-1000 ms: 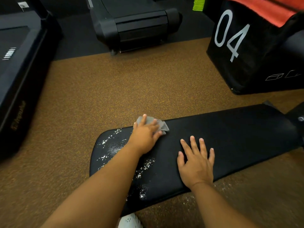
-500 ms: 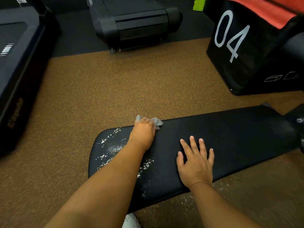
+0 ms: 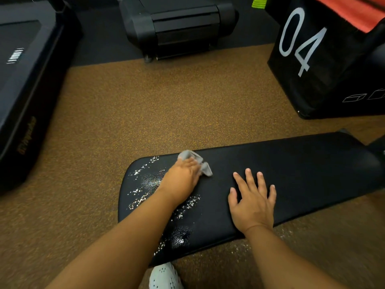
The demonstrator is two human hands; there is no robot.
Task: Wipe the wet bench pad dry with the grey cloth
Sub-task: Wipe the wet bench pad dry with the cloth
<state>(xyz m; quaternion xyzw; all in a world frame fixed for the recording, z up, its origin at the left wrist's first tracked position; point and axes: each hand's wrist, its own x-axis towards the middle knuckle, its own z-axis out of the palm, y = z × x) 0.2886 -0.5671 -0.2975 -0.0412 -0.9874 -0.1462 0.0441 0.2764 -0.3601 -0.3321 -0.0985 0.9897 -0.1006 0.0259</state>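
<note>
A: The bench pad (image 3: 270,174) is lying low over the brown floor (image 3: 166,111), droplets glinting at its left end. The left hand (image 3: 183,180) is bunching the grey cloth (image 3: 195,161) near the far edge.

B: The right hand (image 3: 253,202) is lying flat, fingers spread, holding nothing. Risk: the wadded cloth is smearing drops onto the floor.

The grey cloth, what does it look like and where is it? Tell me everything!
The grey cloth is small, soft-looking and scrunched up, not spread flat. It sits on the far edge of the black bench pad, next to the shiny water drops. The left hand lies on top, pressing it down, so only its bunched ends poke out past the fingers. Whether it is wet cannot be told.
</note>
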